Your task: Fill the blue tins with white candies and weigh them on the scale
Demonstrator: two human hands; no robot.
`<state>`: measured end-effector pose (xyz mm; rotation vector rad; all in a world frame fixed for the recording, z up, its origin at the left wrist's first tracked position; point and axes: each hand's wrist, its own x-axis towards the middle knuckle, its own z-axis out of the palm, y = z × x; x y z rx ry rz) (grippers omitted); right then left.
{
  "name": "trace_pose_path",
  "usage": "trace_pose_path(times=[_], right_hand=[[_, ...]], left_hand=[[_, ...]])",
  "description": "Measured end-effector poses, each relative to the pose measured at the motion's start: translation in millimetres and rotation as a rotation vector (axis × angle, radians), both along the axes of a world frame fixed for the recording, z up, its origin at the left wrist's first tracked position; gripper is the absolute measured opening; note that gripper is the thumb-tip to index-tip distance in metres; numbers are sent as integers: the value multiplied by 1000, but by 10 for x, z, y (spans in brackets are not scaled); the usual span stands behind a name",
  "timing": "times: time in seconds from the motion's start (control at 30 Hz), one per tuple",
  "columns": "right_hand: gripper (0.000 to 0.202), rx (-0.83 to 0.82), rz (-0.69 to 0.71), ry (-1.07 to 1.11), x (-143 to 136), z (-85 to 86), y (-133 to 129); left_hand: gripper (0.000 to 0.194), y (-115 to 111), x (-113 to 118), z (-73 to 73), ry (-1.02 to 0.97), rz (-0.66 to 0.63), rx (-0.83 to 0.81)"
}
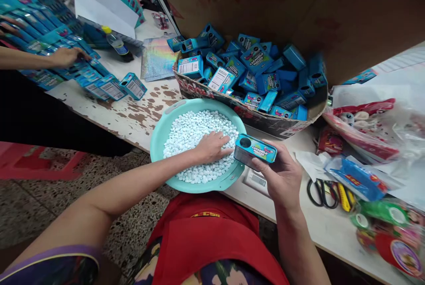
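A teal basin [156,136] holds a heap of pale white-blue candies [186,130]. My left hand [214,147] rests in the candies, palm down, its fingertips partly sunk among them; whether it grips any is hidden. Beside the basin's right rim, my right hand [282,172] holds a small blue box [257,148] with a round dark opening, tilted toward the basin, thumb on its near side. Behind the basin stands a cardboard carton [282,128] full of similar blue boxes [255,59].
A white scale [257,182] lies partly under my right hand. Scissors [322,193], a yellow cutter [345,196] and tape rolls are at the right. At left, another person's hand [66,57] touches stacked blue boxes near a bottle [117,46].
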<state>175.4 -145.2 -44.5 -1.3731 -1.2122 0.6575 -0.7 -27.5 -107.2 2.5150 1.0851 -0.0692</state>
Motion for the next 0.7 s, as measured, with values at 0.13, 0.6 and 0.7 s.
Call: trace_pose_path(times=[0.13,0.6,0.7], right_hand=[[38,2,13,-14,-37,-37,-3],[34,-62,208,-332,-330,38,285],[34,-69,193,-325,-390,13,323]], left_hand=[[31,-15,-182,27,-59,144,-29],[28,-65,-21,846,-1669,830,-850],[27,-42,17,822,-1701,821,-829]])
